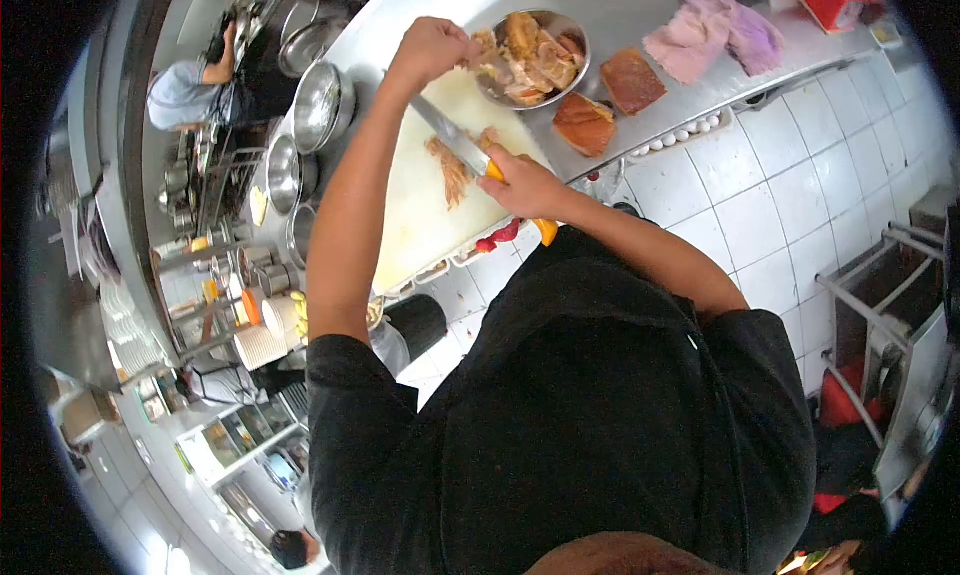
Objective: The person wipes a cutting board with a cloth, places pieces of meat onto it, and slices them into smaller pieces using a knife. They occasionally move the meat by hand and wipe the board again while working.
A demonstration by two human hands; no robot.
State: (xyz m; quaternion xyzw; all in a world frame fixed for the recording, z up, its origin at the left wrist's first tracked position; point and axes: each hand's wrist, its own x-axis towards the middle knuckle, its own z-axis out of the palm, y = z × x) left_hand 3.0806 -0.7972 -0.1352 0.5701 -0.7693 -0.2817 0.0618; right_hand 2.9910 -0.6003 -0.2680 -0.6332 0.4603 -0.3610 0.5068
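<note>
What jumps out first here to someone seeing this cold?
The white cutting board at centre, where the right hand holds an orange-handled knife over shredded meat. Just beyond it, the left hand reaches to a metal bowl heaped with cooked chicken pieces. To the bowl's right on the steel counter lie two slabs of roast meat and a pink cloth.

Knife (455,140): long steel blade, orange handle, held in the right hand (522,185), lying flat and diagonal across a white cutting board (425,225). Shredded cooked meat (452,170): pale brown strips beside the blade on the board. Metal bowl (575,30): filled with cooked meat pieces, the left hand (435,47) at its rim.
</note>
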